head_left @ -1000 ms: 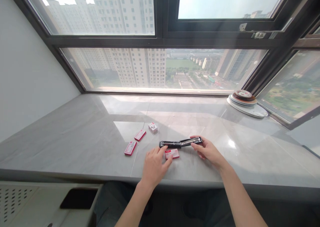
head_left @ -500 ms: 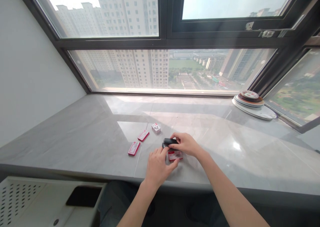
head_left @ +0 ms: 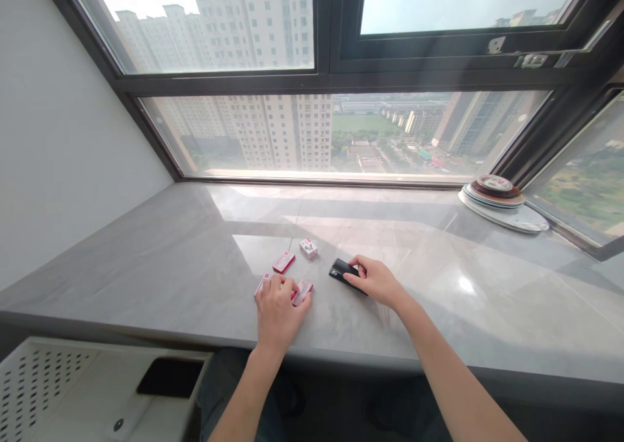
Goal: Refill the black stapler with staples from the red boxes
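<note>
A black stapler (head_left: pixel 341 271) lies closed on the grey stone sill (head_left: pixel 146 266). My right hand (head_left: pixel 375 281) is wrapped over its near end. My left hand (head_left: pixel 277 309) rests on the sill with its fingers curled over a red staple box (head_left: pixel 303 291), and another red box (head_left: pixel 260 285) pokes out at its left side. A third red staple box (head_left: pixel 283 261) and a small white box (head_left: pixel 309 248) lie just beyond, untouched.
A stack of plates (head_left: pixel 502 198) sits at the far right by the window frame. A white perforated unit (head_left: pixel 73 390) stands below the sill at lower left. A large window runs along the back.
The stapler, open at first, is now folded shut and held by my right hand further left. My left hand slid a red staple box leftward, next to another one.
</note>
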The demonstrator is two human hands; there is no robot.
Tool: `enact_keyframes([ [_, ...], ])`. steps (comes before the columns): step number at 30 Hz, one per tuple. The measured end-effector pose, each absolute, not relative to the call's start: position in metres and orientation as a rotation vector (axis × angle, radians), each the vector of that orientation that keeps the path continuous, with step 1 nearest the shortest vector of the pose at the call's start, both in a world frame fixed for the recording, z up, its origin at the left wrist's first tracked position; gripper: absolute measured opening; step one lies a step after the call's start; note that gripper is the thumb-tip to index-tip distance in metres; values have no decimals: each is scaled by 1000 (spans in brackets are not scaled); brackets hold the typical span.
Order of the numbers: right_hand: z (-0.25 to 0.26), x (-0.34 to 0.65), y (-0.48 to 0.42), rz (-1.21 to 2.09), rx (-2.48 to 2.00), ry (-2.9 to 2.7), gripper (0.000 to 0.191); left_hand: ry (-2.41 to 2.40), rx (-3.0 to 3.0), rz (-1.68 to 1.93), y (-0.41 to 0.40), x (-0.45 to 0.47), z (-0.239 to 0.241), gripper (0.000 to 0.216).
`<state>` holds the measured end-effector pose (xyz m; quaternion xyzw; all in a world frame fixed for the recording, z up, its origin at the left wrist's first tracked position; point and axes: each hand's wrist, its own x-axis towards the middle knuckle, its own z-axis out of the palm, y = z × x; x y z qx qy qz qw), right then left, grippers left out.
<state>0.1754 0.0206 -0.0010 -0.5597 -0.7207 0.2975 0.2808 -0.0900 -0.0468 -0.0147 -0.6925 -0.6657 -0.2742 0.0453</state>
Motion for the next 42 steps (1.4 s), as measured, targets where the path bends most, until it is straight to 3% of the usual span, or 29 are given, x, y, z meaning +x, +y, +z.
enact_keyframes([
  [8,-1,173,16,816,-1524,-1863,28,-1941,-2300,-944,-20,-156,-24,23],
  [12,-1,173,14,816,-1553,-1829,32,-1931,-2508,-991,-10,-157,-29,11],
  [17,-7,172,10,847,-1569,-1737,47,-1940,-2559,-1031,2,-142,-35,66],
  [20,-14,169,4,899,-1536,-1635,51,-1933,-2492,-1030,9,-120,-41,74],
  [26,-33,158,-11,1208,-1491,-1348,67,-1958,-2226,-1053,18,-56,-50,73],
  [30,-43,155,-15,1205,-1478,-1280,69,-2039,-2133,-1047,25,-33,-49,60],
  [42,-33,111,-18,1410,-1284,-1425,65,-1785,-2468,-941,0,-86,-43,37],
])
